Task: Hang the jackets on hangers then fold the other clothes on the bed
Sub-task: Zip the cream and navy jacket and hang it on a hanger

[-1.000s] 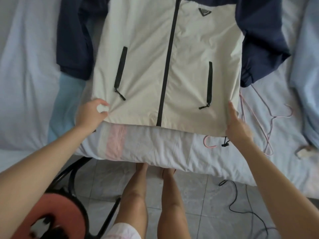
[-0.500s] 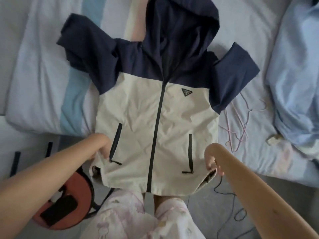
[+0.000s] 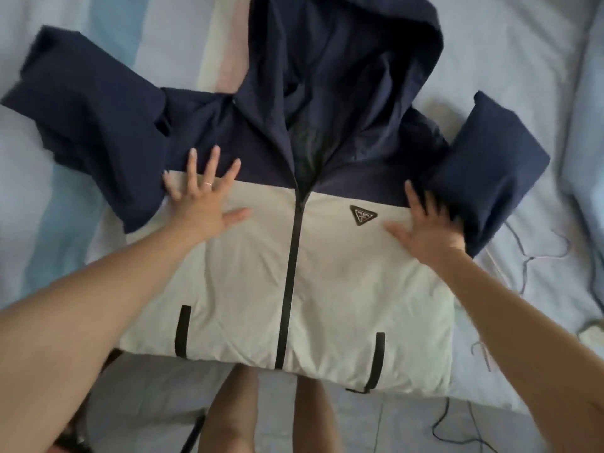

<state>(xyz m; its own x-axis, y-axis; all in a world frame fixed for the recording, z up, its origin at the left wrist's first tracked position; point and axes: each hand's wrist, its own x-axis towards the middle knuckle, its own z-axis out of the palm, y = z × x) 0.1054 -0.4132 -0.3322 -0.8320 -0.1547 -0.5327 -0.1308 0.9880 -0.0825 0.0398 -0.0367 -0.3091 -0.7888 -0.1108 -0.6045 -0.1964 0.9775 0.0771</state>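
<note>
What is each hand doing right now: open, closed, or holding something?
Left hand: open, fingers spread, flat on the jacket.
Right hand: open, flat on the jacket.

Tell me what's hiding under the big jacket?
The jacket lies on the bed's striped sheet, which shows around it. Thin wire hangers peek out beside one sleeve. Anything right beneath is covered.
</note>
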